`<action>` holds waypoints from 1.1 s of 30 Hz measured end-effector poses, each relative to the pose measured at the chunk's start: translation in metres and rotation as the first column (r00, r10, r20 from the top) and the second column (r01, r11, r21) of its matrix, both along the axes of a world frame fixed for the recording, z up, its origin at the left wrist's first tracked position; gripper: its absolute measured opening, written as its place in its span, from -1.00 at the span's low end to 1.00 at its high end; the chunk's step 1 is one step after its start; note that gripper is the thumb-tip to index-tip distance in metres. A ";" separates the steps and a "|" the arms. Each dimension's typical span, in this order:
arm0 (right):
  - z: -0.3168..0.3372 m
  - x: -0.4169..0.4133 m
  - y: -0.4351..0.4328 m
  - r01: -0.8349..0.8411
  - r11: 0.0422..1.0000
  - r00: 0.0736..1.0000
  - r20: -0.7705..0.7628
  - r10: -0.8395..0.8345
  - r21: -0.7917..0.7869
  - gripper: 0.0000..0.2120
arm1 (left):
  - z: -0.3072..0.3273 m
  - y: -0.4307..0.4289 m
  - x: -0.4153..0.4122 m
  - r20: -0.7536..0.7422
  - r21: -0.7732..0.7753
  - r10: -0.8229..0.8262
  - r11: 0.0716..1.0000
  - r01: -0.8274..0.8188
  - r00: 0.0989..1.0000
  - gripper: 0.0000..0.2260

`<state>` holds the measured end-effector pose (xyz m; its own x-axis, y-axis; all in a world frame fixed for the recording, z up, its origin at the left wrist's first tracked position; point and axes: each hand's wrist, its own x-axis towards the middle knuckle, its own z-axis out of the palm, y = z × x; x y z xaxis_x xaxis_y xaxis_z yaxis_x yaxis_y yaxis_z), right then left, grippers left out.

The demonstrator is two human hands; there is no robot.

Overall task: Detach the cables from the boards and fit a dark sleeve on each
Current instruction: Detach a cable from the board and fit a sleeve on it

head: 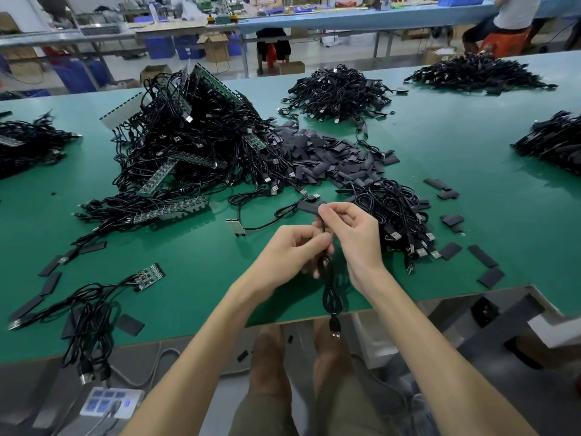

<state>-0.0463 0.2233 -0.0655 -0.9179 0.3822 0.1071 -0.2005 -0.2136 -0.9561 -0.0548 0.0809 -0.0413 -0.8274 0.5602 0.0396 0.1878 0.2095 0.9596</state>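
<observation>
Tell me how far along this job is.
Done: the pile of freed cables on the right, plus similar piles farther back. In hand: the left hand and right hand hold one cable, the right pinching a dark sleeve at its top end. Left: the big heap still wired to boards, and a heap of unused sleeves.

table green | cables black | sleeves dark grey (matte) | boards green — crates blue
</observation>
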 end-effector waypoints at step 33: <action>0.003 -0.002 -0.005 -0.048 0.935 0.994 0.113 0.008 0.352 -0.80 | 0.027 0.080 -0.046 -0.379 0.018 0.224 0.972 -0.234 0.898 -0.82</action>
<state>-0.0483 0.2185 -0.0628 -0.9413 0.3115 0.1300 -0.0905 0.1382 -0.9863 -0.1011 0.1610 -0.0140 -0.8596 0.3624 0.3603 0.4768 0.3151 0.8206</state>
